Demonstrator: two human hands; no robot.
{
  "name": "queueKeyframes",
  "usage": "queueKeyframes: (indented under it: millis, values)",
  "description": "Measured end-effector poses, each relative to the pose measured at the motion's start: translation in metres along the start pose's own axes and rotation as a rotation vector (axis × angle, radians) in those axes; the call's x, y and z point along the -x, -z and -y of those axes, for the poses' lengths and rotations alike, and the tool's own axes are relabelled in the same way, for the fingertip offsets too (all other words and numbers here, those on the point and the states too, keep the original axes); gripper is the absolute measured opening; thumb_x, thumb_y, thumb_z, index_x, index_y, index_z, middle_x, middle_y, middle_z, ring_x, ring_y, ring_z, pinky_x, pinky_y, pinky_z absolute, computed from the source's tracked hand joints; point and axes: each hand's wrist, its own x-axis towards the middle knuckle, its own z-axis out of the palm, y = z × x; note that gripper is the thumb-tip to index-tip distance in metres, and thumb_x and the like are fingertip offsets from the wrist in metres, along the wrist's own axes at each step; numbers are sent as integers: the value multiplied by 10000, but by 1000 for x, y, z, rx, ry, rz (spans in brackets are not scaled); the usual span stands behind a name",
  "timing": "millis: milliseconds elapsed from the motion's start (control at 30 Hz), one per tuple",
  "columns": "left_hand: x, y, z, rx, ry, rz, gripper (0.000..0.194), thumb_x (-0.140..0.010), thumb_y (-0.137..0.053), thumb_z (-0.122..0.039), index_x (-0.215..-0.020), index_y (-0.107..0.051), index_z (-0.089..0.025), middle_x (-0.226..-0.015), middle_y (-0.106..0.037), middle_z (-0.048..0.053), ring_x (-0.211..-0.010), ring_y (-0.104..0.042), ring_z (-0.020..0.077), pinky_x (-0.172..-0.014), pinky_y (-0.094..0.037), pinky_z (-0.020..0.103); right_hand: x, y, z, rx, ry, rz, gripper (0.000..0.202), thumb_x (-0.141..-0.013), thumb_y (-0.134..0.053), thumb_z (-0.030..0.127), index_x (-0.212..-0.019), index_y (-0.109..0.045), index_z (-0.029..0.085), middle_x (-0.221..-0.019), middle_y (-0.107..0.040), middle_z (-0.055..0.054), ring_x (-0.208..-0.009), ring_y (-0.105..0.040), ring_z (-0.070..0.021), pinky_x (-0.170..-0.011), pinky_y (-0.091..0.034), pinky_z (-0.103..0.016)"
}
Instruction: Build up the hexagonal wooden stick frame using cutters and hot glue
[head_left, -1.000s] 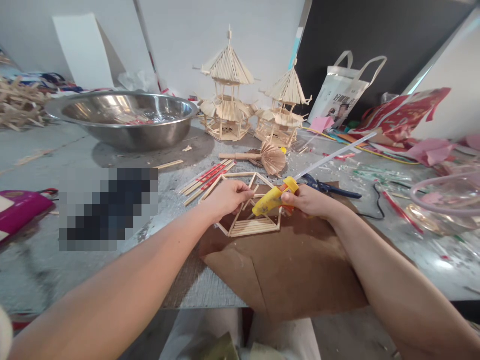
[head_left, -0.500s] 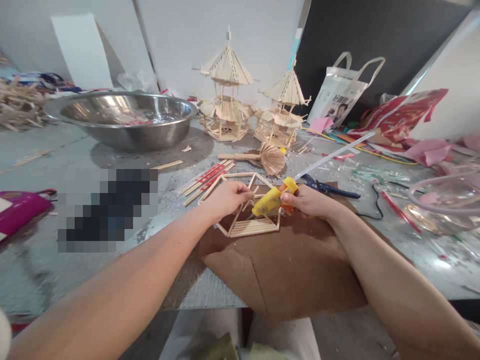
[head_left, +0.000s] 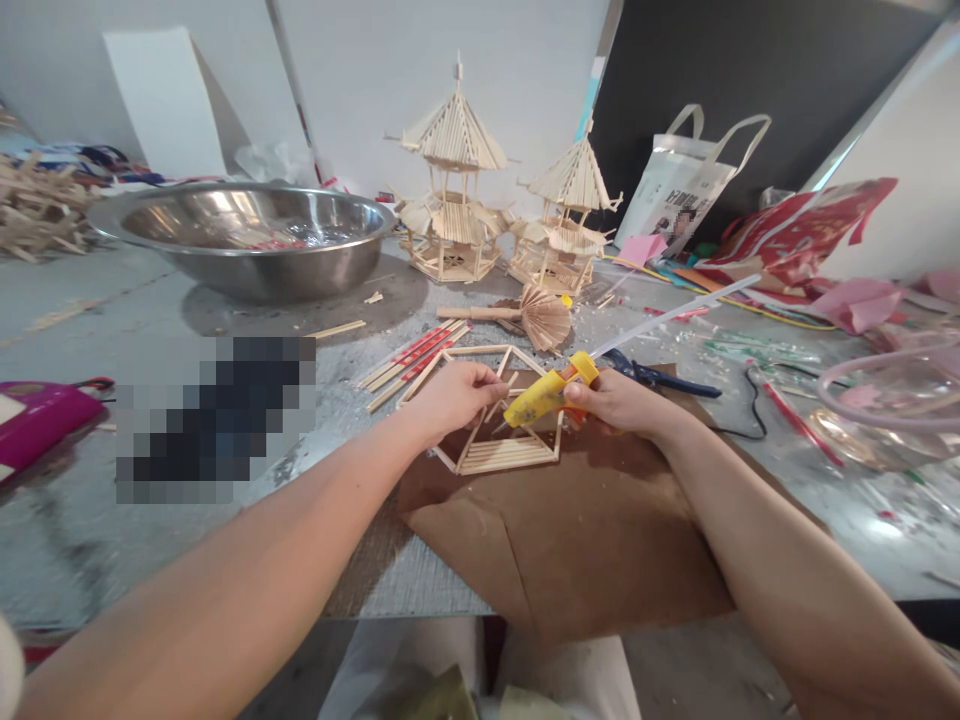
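Observation:
A wooden stick frame [head_left: 510, 456] with several sides lies on brown paper [head_left: 600, 540], its near section filled with sticks side by side. My left hand [head_left: 466, 396] is over the frame's left part, its fingertips pinching a short thin stick [head_left: 513, 381]. From the right, my right hand [head_left: 611, 398] grips a yellow glue gun [head_left: 541, 394]. The gun's nozzle points down and left, inside the frame and close to my left fingertips. A long clear glue stick [head_left: 675, 315] juts from its back. Whether the nozzle touches wood cannot be told.
Two stick pagodas [head_left: 455, 225] and a metal basin [head_left: 247, 240] stand behind. Blue-handled pliers [head_left: 664, 378] lie right of the gun. Red-marked sticks [head_left: 416, 355] lie left of the frame, a blurred dark object [head_left: 225, 415] farther left. Plastic scraps cover the right side.
The glue gun has tilted slightly, and the far end of its glue stick has moved a little right and down. My left hand has barely moved.

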Motion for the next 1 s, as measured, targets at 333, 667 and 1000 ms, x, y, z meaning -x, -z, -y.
queueKeyframes:
  millis: [333, 667, 1000]
  values:
    - [1, 0, -1, 28, -6, 9, 153, -705, -517, -292, -646, -530, -151, -427, -431, -56, -359, -379, 47, -376, -311, 163, 2, 3, -1, 15, 18, 43, 534, -669, -397, 645, -745, -512, 129, -525, -507, 8, -324, -371, -39, -285, -285, -163]
    - [1, 1, -1, 42, -10, 11, 149, -698, -522, -288, -640, -528, -151, -430, -436, -57, -368, -381, 47, -369, -307, 160, 2, 6, -2, 29, 13, 35, 513, -686, -403, 619, -725, -512, 119, -516, -503, 9, -323, -372, -38, -289, -283, -163]
    - [0, 1, 1, 31, -19, 20, 170, -692, -526, -318, -650, -537, -154, -428, -439, -58, -366, -388, 49, -379, -318, 168, 3, 9, -2, 64, -8, 32, 503, -680, -399, 626, -658, -497, 134, -485, -477, 16, -321, -370, -40, -296, -274, -169]
